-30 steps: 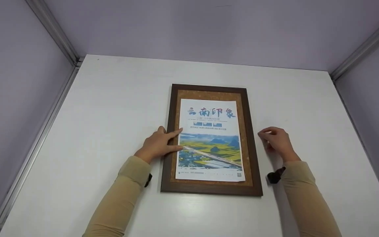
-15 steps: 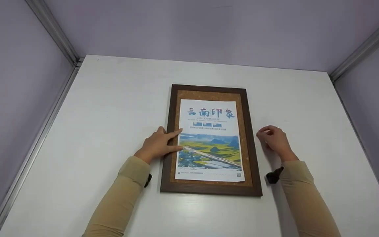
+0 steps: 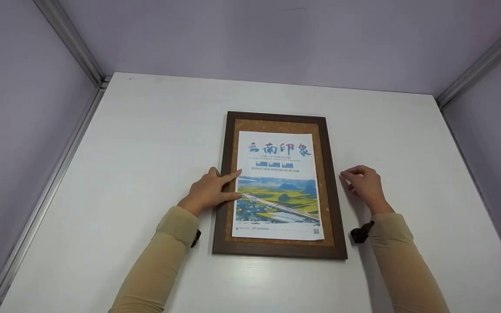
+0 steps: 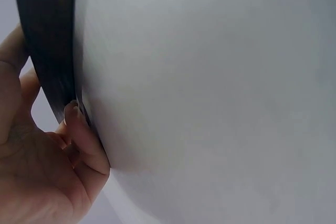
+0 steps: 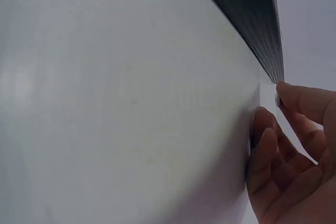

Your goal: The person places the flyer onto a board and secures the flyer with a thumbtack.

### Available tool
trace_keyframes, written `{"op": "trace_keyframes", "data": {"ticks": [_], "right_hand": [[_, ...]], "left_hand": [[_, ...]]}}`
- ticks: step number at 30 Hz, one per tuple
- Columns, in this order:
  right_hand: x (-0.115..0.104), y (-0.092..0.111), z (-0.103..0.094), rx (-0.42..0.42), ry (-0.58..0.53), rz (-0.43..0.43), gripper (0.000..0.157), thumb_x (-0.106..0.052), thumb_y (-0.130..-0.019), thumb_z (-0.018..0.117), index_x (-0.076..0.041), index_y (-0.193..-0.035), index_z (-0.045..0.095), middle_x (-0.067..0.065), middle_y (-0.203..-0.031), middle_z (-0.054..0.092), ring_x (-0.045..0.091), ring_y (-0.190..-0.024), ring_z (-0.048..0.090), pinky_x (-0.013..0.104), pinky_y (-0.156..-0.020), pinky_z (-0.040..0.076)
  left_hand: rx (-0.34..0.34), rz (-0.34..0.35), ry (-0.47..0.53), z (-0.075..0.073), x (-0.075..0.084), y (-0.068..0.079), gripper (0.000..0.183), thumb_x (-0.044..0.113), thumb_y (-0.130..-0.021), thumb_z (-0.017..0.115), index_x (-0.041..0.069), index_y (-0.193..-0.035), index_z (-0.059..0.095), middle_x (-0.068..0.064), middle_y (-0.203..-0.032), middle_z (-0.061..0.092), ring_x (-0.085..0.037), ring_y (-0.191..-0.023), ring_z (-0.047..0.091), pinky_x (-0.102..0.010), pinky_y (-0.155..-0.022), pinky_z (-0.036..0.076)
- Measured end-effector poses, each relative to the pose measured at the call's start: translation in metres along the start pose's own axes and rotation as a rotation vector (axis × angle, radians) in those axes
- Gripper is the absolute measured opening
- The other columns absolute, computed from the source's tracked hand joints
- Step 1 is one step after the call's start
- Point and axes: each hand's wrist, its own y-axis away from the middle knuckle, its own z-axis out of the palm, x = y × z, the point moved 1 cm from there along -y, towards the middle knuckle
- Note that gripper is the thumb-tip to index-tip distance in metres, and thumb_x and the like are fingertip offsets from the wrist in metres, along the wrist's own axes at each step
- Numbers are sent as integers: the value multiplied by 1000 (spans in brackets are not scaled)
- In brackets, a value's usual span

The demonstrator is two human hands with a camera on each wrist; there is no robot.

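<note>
A poster [image 3: 276, 174] with a printed landscape and large characters lies on a cork board [image 3: 276, 126] with a dark brown wooden frame [image 3: 276, 250]. My left hand [image 3: 207, 191] straddles the frame's left side; its thumb and index finger stretch over and press the poster's left edge. In the left wrist view its other fingers [image 4: 84, 140] bend at the frame's outer edge. My right hand [image 3: 365, 187] is just beside the frame's right side, thumb and index tips together, other fingers curled. A pale sliver [image 5: 277, 99] shows at those tips; whether fingernail or held thing is unclear.
The framed board lies flat on a white tabletop [image 3: 146, 130]. Lilac panels [image 3: 276, 39] stand behind and at both sides, joined by metal rails [image 3: 74, 43]. A dark wrist device [image 3: 362, 232] sits under the right sleeve.
The right hand has shifted very slightly, and its thumb and finger have changed position a little at the tips. The left hand, poster and frame stay where they were.
</note>
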Motion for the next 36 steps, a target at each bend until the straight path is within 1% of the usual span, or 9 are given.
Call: {"op": "trace_keyframes", "data": {"ticks": [4, 7, 11, 16, 20, 26, 30, 34, 36], "right_hand": [[0, 0, -1, 64, -107, -13, 33, -29, -94, 66, 0, -109, 67, 4, -94, 70, 6, -69, 66, 23, -62, 52], [-2, 1, -2, 82, -153, -44, 30, -25, -94, 67, 2, -107, 68, 0, -90, 72, 5, -68, 67, 23, -61, 53], [-6, 2, -2, 76, -191, -68, 30, -21, -94, 66, 5, -108, 68, -8, -85, 72, 5, -67, 67, 23, -61, 54], [-11, 1, 0, 59, -265, -69, 40, -27, -94, 69, 6, -116, 67, -15, -79, 70, 5, -67, 66, 21, -63, 54], [-17, 0, 1, 47, -318, -74, 45, -28, -94, 70, 8, -120, 65, -15, -75, 69, 4, -66, 65, 20, -64, 54], [-27, -4, -1, 42, -363, -78, 44, -25, -92, 72, 10, -117, 65, -12, -74, 69, 4, -65, 67, 20, -64, 56], [-35, -7, -2, 17, -399, -87, 42, -20, -94, 69, 12, -119, 63, -11, -75, 69, 4, -65, 67, 20, -66, 57], [-48, -5, -3, -6, -485, -97, 39, -13, -96, 65, 16, -123, 59, -10, -77, 71, 5, -63, 67, 20, -66, 57], [-56, -2, -4, -19, -528, -93, 35, -9, -97, 63, 14, -122, 59, -8, -78, 72, 6, -63, 67, 20, -66, 57]], "left_hand": [[-2, -7, 0, 0, 0, -1, 76, 63, -87, 65, 41, -153, 34, -16, -111, 46, -21, -84, 41, -35, -65, 34], [-4, -10, 1, 0, 0, 0, 76, 62, -87, 65, 41, -153, 34, -15, -109, 46, -21, -83, 40, -35, -64, 33], [-6, -9, 0, 0, 0, 0, 76, 62, -87, 65, 42, -153, 33, -14, -108, 45, -21, -82, 38, -35, -64, 32], [-3, 3, -5, -1, 1, 0, 76, 61, -87, 65, 41, -153, 33, -14, -107, 44, -21, -80, 37, -35, -63, 31], [-4, 1, -8, -1, 1, 1, 76, 62, -87, 65, 41, -153, 33, -14, -107, 44, -20, -80, 37, -35, -63, 31], [-4, -3, -11, -1, 1, 1, 76, 62, -87, 64, 41, -153, 33, -14, -107, 44, -20, -80, 37, -35, -63, 32], [-1, -1, -12, 0, 0, 1, 76, 62, -87, 64, 41, -153, 33, -13, -106, 43, -20, -80, 37, -35, -63, 31], [-5, -3, -9, 0, 1, 1, 76, 62, -87, 64, 41, -153, 33, -14, -107, 44, -21, -81, 37, -35, -63, 31], [-6, -6, -7, -1, 1, 1, 76, 62, -87, 64, 41, -153, 33, -15, -109, 44, -21, -81, 38, -36, -63, 31]]}}
